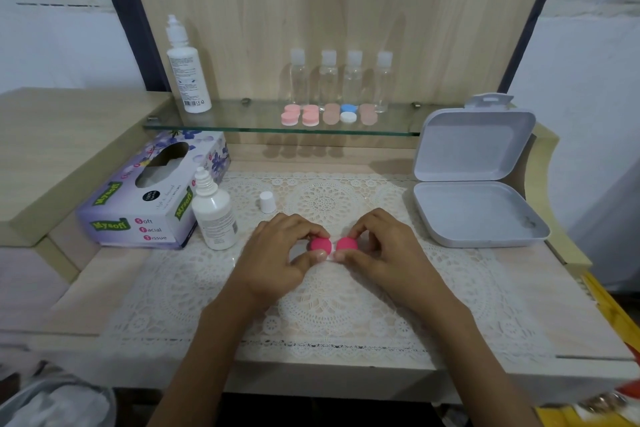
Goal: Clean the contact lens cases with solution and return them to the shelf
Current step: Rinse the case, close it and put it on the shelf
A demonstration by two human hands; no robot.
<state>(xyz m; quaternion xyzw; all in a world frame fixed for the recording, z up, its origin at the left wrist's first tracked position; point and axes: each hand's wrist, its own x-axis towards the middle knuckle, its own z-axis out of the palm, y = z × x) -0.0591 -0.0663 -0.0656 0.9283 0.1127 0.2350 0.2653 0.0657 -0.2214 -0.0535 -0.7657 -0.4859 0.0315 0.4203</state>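
Note:
A contact lens case with two bright pink caps (333, 244) lies on the lace mat in the middle of the desk. My left hand (281, 255) pinches the left cap and my right hand (382, 251) pinches the right cap. An uncapped solution bottle (213, 211) stands left of my hands, and its white cap (267, 201) sits on the mat behind them. On the glass shelf (242, 123) lie several more lens cases: light pink ones (300, 115), a blue-and-white one (348, 113) and pale peach ones (367, 114).
A taller solution bottle (187, 69) stands at the shelf's left end, with several clear small bottles (341, 78) behind the cases. A tissue box (152, 194) lies at the left. An open white plastic box (474, 180) sits at the right.

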